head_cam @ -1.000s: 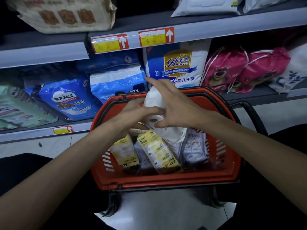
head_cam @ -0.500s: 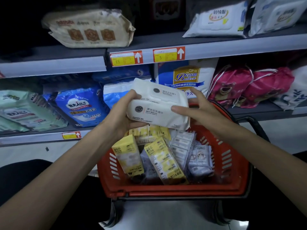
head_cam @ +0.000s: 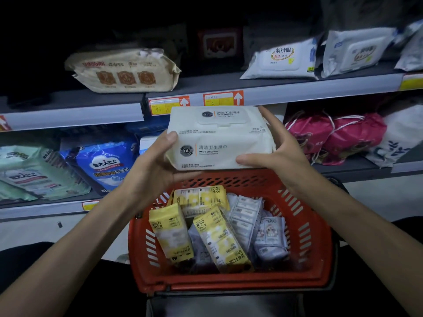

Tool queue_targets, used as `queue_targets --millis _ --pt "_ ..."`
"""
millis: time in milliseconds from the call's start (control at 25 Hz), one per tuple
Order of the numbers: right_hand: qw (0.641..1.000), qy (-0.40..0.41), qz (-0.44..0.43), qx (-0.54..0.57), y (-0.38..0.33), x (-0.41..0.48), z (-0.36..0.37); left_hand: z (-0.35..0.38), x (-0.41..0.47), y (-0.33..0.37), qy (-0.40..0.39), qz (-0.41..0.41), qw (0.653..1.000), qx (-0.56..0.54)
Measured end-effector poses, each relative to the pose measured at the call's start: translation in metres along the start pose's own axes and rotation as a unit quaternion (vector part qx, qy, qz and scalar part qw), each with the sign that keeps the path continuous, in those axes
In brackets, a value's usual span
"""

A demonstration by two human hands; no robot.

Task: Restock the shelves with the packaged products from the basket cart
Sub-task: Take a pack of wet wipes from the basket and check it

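White wipes pack (head_cam: 219, 138), gripped by left hand (head_cam: 150, 170) and right hand (head_cam: 282, 156), seemingly rose above basket (head_cam: 229, 283).

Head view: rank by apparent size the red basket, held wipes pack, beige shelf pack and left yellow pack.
1. red basket
2. wipes pack and beige pack: they look alike, and the wipes pack is nearer the camera, so they are not ranked
3. left yellow pack

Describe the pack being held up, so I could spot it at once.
Start at the red basket before the shelves. Above its far rim, the left hand and right hand grip a cream-white wipes pack by its ends. Unlike the small yellow packs in the basket, it is large and plain, with a flip lid.
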State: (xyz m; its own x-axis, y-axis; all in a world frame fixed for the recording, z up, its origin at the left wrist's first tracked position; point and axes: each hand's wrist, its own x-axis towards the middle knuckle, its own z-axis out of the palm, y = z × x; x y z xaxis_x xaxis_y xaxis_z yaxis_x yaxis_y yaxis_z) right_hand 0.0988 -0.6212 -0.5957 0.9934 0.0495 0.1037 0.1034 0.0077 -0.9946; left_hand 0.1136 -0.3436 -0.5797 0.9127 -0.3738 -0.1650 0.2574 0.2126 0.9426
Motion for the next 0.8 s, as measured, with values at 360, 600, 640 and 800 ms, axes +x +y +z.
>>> queue_targets --millis 360,600,640,800 --pt "0.999 0.02 -0.033 0.006 -0.044 -0.011 0.012 0.013 -0.032 0.029 0.036 0.117 0.985 0.124" --pt "0.99 0.052 -0.128 0.007 -0.111 -0.029 0.051 0.007 -0.063 0.083 0.082 0.208 0.966 0.128" --pt "0.989 0.042 -0.144 0.015 -0.125 -0.029 0.059 0.006 -0.069 0.096 0.094 0.225 0.962 0.122" --pt "0.977 0.007 -0.21 0.023 -0.183 -0.012 0.099 -0.009 -0.087 0.152 0.158 0.299 0.934 0.116"
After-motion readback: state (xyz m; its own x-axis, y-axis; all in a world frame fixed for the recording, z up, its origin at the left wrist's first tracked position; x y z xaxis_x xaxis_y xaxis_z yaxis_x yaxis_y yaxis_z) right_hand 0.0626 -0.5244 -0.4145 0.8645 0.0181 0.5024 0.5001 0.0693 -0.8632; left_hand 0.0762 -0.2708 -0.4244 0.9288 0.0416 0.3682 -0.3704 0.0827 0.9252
